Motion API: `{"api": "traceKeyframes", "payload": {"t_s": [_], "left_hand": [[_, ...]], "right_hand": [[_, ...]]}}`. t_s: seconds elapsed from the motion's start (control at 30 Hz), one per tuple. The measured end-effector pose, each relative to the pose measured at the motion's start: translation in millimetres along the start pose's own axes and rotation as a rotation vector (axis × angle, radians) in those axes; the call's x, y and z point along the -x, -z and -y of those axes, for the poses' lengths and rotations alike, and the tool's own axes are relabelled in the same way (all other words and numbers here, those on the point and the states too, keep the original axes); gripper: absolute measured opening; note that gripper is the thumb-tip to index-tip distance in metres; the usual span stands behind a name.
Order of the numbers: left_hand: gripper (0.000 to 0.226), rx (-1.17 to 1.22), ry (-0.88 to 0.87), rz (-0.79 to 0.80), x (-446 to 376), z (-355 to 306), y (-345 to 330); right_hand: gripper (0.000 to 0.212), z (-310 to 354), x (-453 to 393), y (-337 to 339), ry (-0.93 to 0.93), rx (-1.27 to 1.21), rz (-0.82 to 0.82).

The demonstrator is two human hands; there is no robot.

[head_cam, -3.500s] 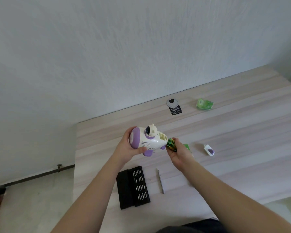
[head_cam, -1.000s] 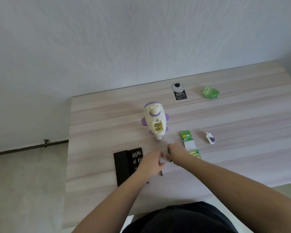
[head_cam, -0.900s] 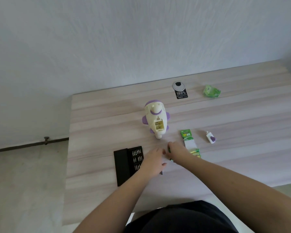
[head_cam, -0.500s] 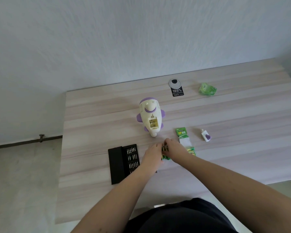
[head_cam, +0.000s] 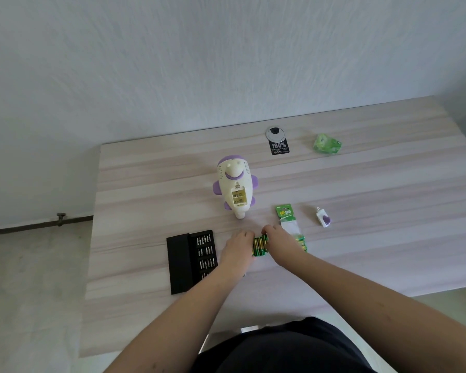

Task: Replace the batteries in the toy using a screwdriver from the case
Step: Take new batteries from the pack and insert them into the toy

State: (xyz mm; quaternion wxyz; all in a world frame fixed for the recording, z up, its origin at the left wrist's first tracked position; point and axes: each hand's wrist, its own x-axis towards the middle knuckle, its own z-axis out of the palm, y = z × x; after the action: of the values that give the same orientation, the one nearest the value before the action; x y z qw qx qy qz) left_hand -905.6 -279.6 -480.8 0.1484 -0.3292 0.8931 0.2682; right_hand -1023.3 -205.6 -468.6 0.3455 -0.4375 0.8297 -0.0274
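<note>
The white and purple toy (head_cam: pixel 236 188) lies on the wooden table (head_cam: pixel 361 205) with its battery compartment open and facing up. In front of it, a row of green batteries (head_cam: pixel 260 246) lies on the table between my two hands. My left hand (head_cam: pixel 238 247) touches the row's left side and my right hand (head_cam: pixel 280 242) its right side, fingers curved around it. The open black screwdriver case (head_cam: pixel 191 258) with several bits lies left of my left hand. The screwdriver is mostly hidden under my left arm.
A green battery pack (head_cam: pixel 288 219) lies right of my hands, partly under my right hand. The small white and purple compartment cover (head_cam: pixel 323 218) lies further right. A crumpled green wrapper (head_cam: pixel 327 144) and a black label by a round grommet (head_cam: pixel 277 141) sit near the wall.
The toy went from my hands down onto the table. Both hands then moved to the near side and gathered the green batteries between them.
</note>
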Motion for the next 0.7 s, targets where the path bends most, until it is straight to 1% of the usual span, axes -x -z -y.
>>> {"api": "traceKeyframes", "payload": {"t_s": [0.23, 0.33, 0.43, 0.53, 0.6, 0.7], "left_hand": [[0.042, 0.037, 0.014, -0.02, 4, -2, -2], [0.048, 0.072, 0.028, -0.019, 5, -3, -2], [0.056, 0.143, 0.032, -0.022, 4, -1, 2], [0.06, 0.167, -0.037, -0.032, 6, 4, 10], [0.053, 0.179, -0.089, -0.059, 10, 9, 16], [0.037, 0.187, -0.143, -0.102, 16, 21, 23]], "right_hand": [[0.04, 0, 9, -5, -0.029, -0.004, -0.016], [0.04, 2, 13, -2, -0.037, 0.006, -0.023], [0.038, 1, 15, 6, -0.083, -0.078, -0.038], [0.032, -4, 17, 21, -0.098, -0.117, -0.083], [0.026, -8, 21, 32, -0.083, -0.134, -0.096], [0.021, -14, 31, 42, -0.082, -0.167, -0.136]]}}
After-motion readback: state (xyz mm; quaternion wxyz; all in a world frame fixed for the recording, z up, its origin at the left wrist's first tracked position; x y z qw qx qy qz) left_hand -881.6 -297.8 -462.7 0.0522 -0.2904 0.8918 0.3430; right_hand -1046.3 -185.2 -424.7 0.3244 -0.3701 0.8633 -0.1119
